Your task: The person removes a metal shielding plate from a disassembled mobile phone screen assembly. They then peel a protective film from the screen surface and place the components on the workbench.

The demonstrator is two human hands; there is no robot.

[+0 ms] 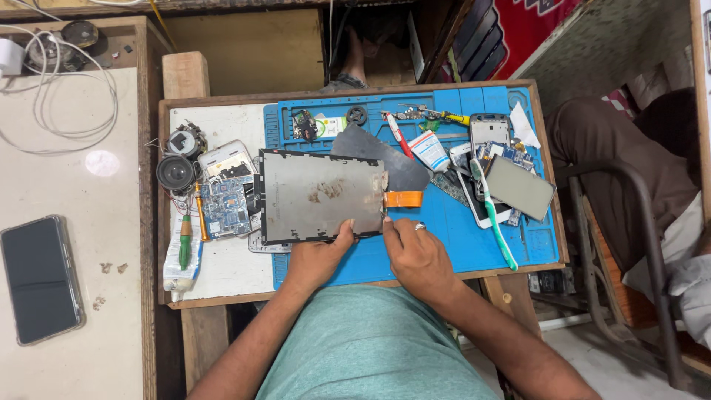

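Observation:
A grey metal-backed display panel (318, 194) lies face down on a blue work mat (444, 230). An orange flex cable (404, 198) sticks out of its right edge. My left hand (320, 255) pinches the panel's near edge, thumb on top. My right hand (415, 252), with a ring on one finger, has its fingertips at the panel's near right corner, just below the orange cable. A dark grey sheet (385, 152) lies under the panel's far right corner.
Circuit boards (226, 207), a round speaker (176, 173) and a green-handled screwdriver (185, 241) lie left of the panel. Phone parts (503, 170), a toothbrush (495, 218) and a small tube (428, 150) sit right. A black phone (41, 278) rests on the left table. Another person sits far right.

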